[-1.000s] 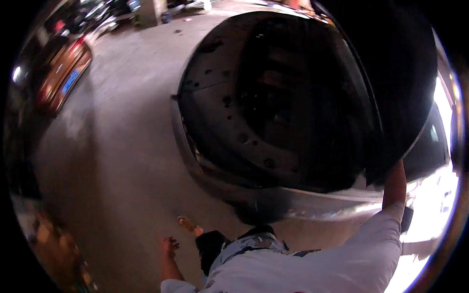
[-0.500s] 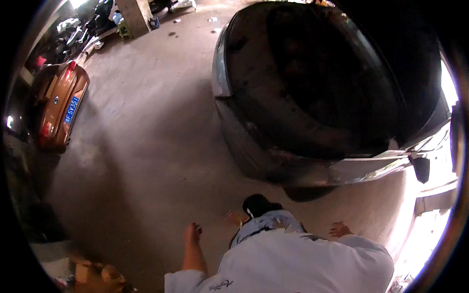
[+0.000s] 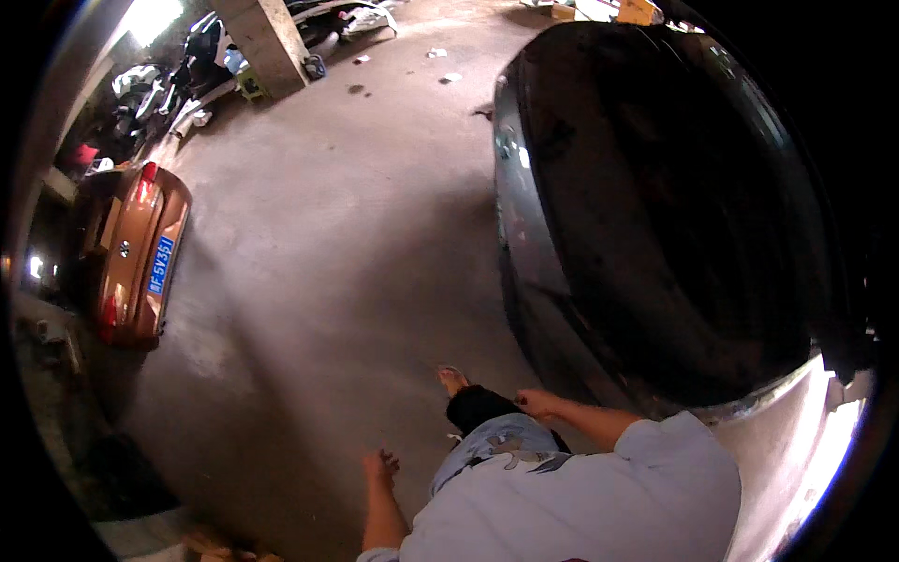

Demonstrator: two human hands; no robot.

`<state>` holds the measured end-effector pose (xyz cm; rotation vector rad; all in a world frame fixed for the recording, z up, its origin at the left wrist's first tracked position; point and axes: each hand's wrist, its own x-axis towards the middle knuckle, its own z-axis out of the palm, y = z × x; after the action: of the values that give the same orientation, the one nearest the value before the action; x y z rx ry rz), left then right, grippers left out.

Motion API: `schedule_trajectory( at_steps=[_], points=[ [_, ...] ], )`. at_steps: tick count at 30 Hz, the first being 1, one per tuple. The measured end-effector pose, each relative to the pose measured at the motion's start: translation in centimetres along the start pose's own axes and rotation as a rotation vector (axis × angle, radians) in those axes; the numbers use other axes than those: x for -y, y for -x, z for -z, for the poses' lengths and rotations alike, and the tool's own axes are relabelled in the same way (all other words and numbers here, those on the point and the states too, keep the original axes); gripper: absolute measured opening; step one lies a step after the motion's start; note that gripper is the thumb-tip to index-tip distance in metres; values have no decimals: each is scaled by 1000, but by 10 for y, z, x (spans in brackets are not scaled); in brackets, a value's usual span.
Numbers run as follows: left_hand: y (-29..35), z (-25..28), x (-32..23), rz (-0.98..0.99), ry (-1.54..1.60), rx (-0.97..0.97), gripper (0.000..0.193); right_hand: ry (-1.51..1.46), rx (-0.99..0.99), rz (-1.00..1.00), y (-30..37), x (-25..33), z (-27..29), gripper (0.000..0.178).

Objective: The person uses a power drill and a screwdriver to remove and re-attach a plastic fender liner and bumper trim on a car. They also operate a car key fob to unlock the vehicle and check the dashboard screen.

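Note:
My left hand [image 3: 381, 461] hangs low beside my left hip, over the concrete floor [image 3: 309, 309]. Its fingers are loosely bent and a little apart, with nothing seen in them. In front of my right thigh is my right hand [image 3: 536, 403], with fingers curled in and no object showing. It is nearest to my jeans [image 3: 501, 433] and the dark car [image 3: 562, 234] on the right. One foot [image 3: 452, 377] in an open shoe is stretched forward beyond the dark trouser leg.
An orange-brown car [image 3: 140, 258] stands on the left with its rear toward the floor. Farther back are a square pillar [image 3: 260, 42], parked motorbikes [image 3: 140, 84], a small green stool [image 3: 249, 82] and scraps of litter [image 3: 436, 53]. Cardboard [image 3: 225, 548] shows at the lower left edge.
My right hand has swung forward and inward from my right side, its fingers going from spread to curled. One foot has come forward. Both cars now sit lower in view, the dark one farther right.

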<state>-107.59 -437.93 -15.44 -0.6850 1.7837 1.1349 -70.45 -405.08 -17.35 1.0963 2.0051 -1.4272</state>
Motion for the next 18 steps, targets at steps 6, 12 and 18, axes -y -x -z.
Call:
schedule_trajectory(
  at_steps=[6, 12, 18],
  points=[
    [-76, 36, -102, 167, -14, -144, 31, -314, -215, 151, -127, 183, 154, 37],
    [-171, -54, -240, 171, 25, -100, 26, -343, -420, 22, -243, 207, 253, 36],
    [-280, -201, -495, -1, -336, 144, 15, -256, -397, -623, -286, 175, 295, 45]
  ],
)
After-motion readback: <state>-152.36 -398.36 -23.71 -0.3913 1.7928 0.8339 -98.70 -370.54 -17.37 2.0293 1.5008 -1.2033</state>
